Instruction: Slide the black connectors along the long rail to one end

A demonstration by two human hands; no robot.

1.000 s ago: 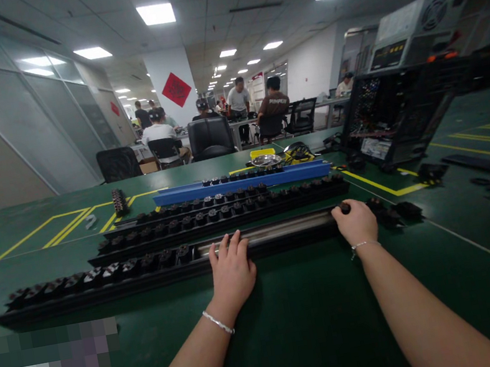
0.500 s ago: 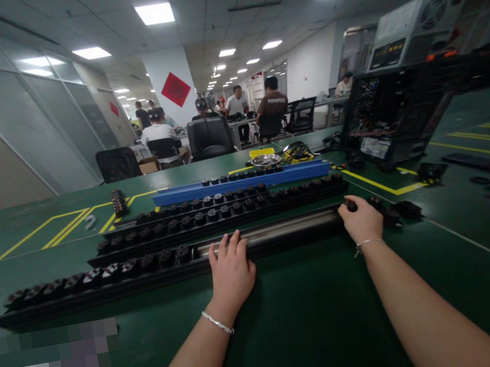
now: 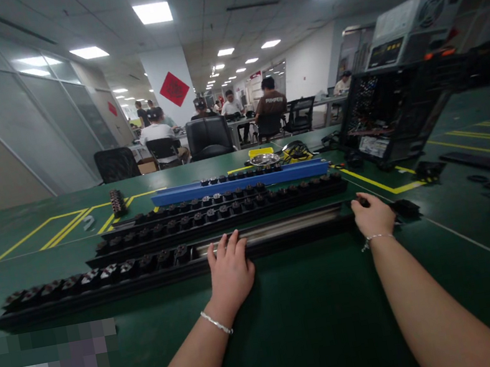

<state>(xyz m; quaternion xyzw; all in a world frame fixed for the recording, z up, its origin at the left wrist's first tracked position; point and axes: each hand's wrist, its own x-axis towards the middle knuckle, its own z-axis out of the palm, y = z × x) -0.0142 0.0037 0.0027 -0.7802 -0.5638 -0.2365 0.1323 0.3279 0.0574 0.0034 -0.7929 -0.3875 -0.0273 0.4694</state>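
A long black channel rail (image 3: pixel 116 289) lies across the green table in front of me. Round black pieces (image 3: pixel 127 267) fill its left half, and a metallic strip (image 3: pixel 290 224) shows bare along the right half. My left hand (image 3: pixel 232 263) lies on the middle of the rail, fingers outstretched over its near edge. Just past the rail's right end, my right hand (image 3: pixel 374 216) is closed, thumb and fingers pinching a small black piece (image 3: pixel 363 203), mostly hidden by the fingers. Another black piece (image 3: pixel 406 209) sits on the table beside that hand.
Behind lie more loaded black rails (image 3: pixel 204 218) and a blue rail (image 3: pixel 235 183). A metal dish (image 3: pixel 264 160) stands farther back. An opened computer case (image 3: pixel 380 115) rises at the right, with loose black parts near it. People sit at desks in the background.
My right hand has shifted right, off the rail's end, with the small black piece between its fingers. My left hand stays in place on the rail.
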